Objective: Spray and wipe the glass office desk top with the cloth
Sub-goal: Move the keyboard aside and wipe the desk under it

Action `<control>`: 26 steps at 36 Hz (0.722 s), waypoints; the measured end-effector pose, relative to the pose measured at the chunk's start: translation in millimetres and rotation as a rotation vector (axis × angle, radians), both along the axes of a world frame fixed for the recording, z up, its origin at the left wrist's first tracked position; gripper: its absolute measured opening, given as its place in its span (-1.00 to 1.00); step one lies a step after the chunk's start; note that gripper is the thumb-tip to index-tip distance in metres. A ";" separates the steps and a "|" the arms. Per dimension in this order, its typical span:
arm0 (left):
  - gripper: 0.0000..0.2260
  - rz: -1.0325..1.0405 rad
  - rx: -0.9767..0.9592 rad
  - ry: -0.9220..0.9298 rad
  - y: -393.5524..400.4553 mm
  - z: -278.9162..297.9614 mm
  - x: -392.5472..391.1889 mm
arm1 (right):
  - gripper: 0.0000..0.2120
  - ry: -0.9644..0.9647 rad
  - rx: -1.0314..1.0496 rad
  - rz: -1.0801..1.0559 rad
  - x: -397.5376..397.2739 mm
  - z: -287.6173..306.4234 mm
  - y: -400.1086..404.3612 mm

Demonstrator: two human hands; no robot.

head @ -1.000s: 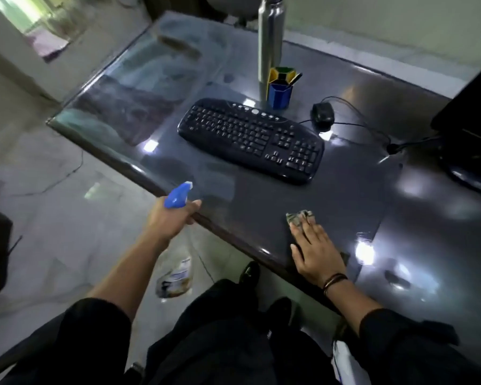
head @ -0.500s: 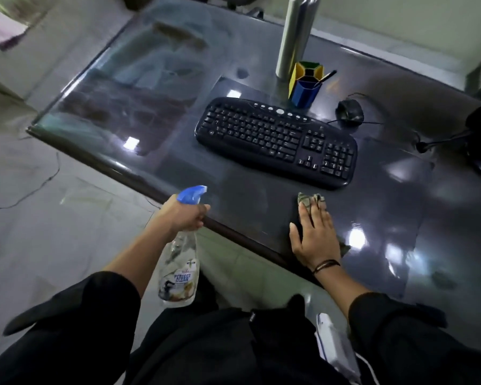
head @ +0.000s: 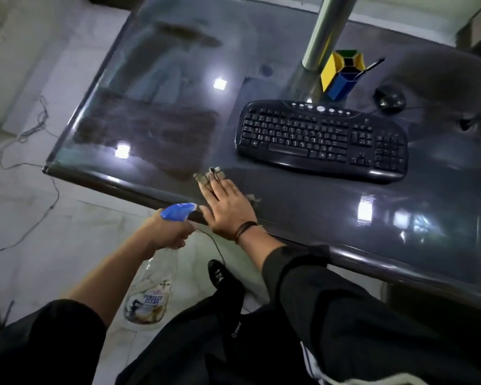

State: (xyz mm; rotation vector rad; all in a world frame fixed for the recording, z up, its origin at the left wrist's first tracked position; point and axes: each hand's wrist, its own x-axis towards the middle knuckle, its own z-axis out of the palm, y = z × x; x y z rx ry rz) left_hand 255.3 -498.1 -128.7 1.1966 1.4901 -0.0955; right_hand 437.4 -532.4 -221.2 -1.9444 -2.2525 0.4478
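While the right hand [head: 228, 209] keeps its fingers [head: 217, 187] flat and straight on the cloth [head: 206, 177], it has slid the cloth leftward along the near edge of the table [head: 303, 207], from in front of the keyboard [head: 321, 140] to a spot past the keyboard's left end. Only the cloth's crumpled front and a scrap by the little finger show; the rest lies under the palm. Just beside it, the left hand [head: 168, 232] curls around the neck of the spray bottle [head: 150, 295], which hangs below the table edge with its blue trigger head [head: 179, 212] now close against the right thumb; half a second ago the two hands were well apart. Farther out, a dull, hazy patch covers the left part of the glass, and the cloth sits at its near corner. By that, the wiping is moving toward the unwiped left side, with the area under the keyboard, pen holder [head: 340, 75] and mouse [head: 389, 98] likely left for later.
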 end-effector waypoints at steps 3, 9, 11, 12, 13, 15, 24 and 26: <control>-0.81 -0.032 -0.001 -0.037 9.8 -1.4 -10.0 | -0.36 -0.042 0.010 -0.083 42.3 -0.1 -33.6; -0.72 -0.019 0.008 -0.092 32.4 -0.1 -19.6 | -0.31 -0.125 -0.051 -0.770 138.7 -0.3 -120.2; -0.61 0.017 -0.010 -0.096 41.5 0.9 -25.3 | -0.30 -0.129 -0.068 -0.939 134.5 -2.1 -114.7; -0.62 0.048 -0.022 -0.092 45.8 0.8 -28.3 | -0.28 -0.126 -0.076 -1.005 125.6 -3.6 -104.6; -0.65 0.076 -0.033 -0.084 49.7 0.3 -31.6 | -0.27 -0.117 -0.077 -1.046 112.8 -4.4 -91.3; -0.71 0.129 -0.041 -0.068 58.4 -0.3 -39.4 | -0.27 -0.112 -0.043 -0.966 79.4 -3.7 -59.3; -0.80 0.301 -0.066 0.027 99.8 -2.0 -87.5 | -0.23 0.044 -0.058 -0.053 -103.8 -0.4 100.9; -0.85 0.312 -0.066 0.049 108.4 3.8 -93.4 | -0.22 0.028 -0.070 0.118 -119.8 -2.3 126.8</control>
